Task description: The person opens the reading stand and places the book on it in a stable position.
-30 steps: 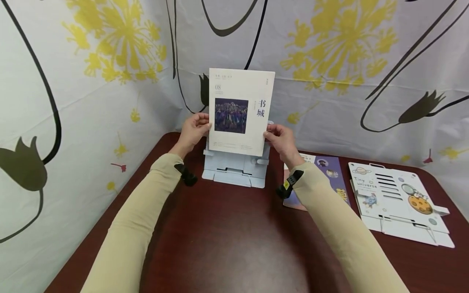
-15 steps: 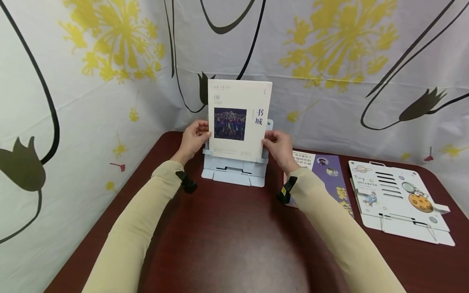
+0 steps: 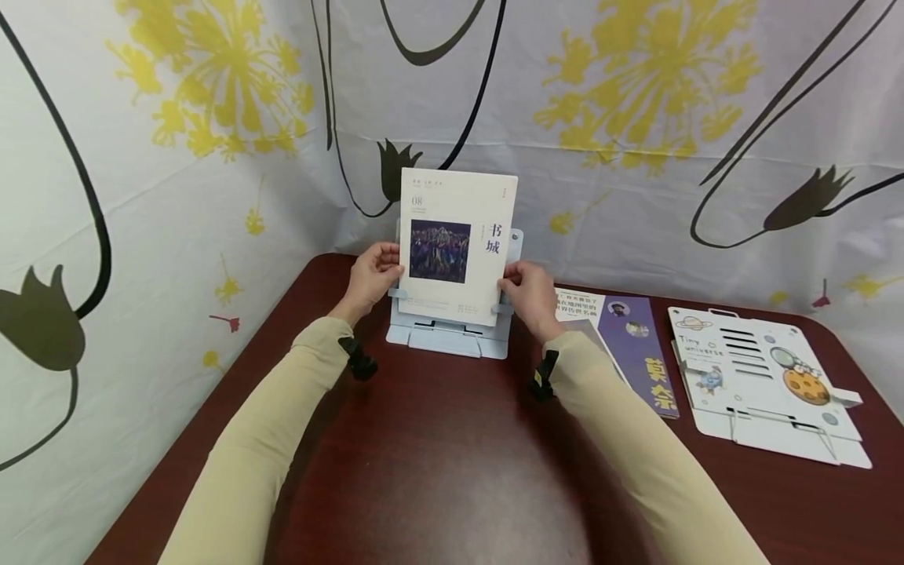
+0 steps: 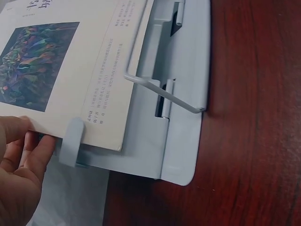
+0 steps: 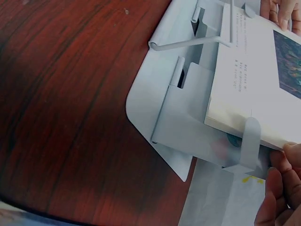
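Note:
A white-covered book (image 3: 487, 208) with a dark square picture leans on a pale blue-grey metal book stand (image 3: 452, 345). My left hand (image 3: 370, 278) pinches its left edge, thumb on the cover and fingers behind. At the right edge, my right hand (image 3: 531, 298) holds it the same way. One side clip (image 4: 72, 141) overlaps the book's edge in the left wrist view. Another clip (image 5: 250, 141) crosses the opposite edge in the right wrist view. The stand's bent wire (image 4: 164, 95) passes in front of the book's lower edge.
To the right lies a purple and white book (image 3: 639, 353), partly covered by my right arm. Beyond it a white stand (image 3: 759, 384) with planet drawings lies on the dark red table (image 3: 424, 455). A patterned cloth (image 3: 600, 227) hangs behind.
The book has come down from above the stand, its lower part now between the side clips. Both hands have moved down with it, keeping their grip.

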Demonstrator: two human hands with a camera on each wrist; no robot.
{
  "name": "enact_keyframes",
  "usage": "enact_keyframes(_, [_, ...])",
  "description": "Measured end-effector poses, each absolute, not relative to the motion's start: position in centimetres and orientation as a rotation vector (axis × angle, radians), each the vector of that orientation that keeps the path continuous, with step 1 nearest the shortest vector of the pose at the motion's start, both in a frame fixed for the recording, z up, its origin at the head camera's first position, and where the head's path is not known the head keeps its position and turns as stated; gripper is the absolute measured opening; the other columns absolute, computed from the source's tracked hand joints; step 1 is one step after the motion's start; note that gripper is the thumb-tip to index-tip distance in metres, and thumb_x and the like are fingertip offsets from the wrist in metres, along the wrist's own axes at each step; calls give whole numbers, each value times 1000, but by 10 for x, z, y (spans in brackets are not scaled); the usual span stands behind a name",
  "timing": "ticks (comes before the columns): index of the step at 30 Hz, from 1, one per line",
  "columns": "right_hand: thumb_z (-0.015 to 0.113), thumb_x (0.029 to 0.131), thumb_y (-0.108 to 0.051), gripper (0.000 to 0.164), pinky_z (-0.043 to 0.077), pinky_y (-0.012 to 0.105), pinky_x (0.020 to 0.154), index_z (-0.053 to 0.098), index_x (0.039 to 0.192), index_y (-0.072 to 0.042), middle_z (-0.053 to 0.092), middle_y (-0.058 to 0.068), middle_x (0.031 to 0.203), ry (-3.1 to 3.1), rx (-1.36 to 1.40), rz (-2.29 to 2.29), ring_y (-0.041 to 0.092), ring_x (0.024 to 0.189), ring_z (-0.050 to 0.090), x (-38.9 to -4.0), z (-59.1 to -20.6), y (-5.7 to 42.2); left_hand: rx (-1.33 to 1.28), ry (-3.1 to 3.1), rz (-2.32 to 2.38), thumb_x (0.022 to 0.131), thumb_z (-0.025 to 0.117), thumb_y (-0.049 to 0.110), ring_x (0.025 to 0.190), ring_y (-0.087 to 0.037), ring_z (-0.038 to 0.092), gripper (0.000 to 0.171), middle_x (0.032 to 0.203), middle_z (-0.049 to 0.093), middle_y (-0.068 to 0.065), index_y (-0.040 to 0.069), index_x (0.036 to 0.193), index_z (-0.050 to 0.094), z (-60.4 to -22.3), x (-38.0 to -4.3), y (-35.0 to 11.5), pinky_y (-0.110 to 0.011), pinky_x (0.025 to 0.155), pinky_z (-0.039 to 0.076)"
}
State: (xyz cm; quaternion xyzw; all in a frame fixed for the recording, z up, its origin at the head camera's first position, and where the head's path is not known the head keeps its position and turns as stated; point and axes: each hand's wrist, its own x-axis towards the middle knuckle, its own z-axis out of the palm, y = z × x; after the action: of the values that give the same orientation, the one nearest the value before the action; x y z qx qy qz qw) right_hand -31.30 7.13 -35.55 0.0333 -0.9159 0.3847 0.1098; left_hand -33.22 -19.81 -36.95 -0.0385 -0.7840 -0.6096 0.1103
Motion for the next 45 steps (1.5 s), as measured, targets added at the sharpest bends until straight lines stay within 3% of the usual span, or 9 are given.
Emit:
enact_keyframes(5, [66,92,-22,18,42,27,61,71,104,-10,74,10,101,-2741,53,1063,26,85,67,-311,-358,68,-89,-2400,-1698,91,63,-1,104,-27,63,34,120,63,-23,-2,124,57,-376,-331,-202,-22,82,52])
enact_keyframes(10, [67,91,-23,17,39,28,62,71,102,-10,73,8,99,-2788,23,1013,25,82,65,-308,-361,64,-82,-2457,-1607,90,64,0,107,-34,65,33,120,65,-23,-3,123,59,-380,-328,-204,-37,90,55])
enact_keyframes(21, [65,93,-30,18,43,46,85,69,96,-13,72,7,96,-2839,-9,963,27,86,62,-305,-370,61,-47,-2490,-1522,88,66,0,103,-32,67,32,117,68,-23,-3,119,62,-387,-324,-205,-39,91,56])
enact_keyframes(33, [66,92,-32,21,43,54,90,70,90,-12,71,8,91,-2770,-72,925,28,87,60,-305,-372,57,-72,-2552,-1435,90,68,9,106,-32,67,29,115,69,-21,-2,117,63,-386,-323,-204,-42,93,56])
enact_keyframes(45, [67,91,-32,19,43,54,89,67,87,-14,70,6,91,-2747,-89,928,27,87,61,-305,-375,59,-50,-2587,-1310,91,69,15,104,-31,66,30,113,70,-19,0,116,65,-386,-320,-203,-42,93,55])
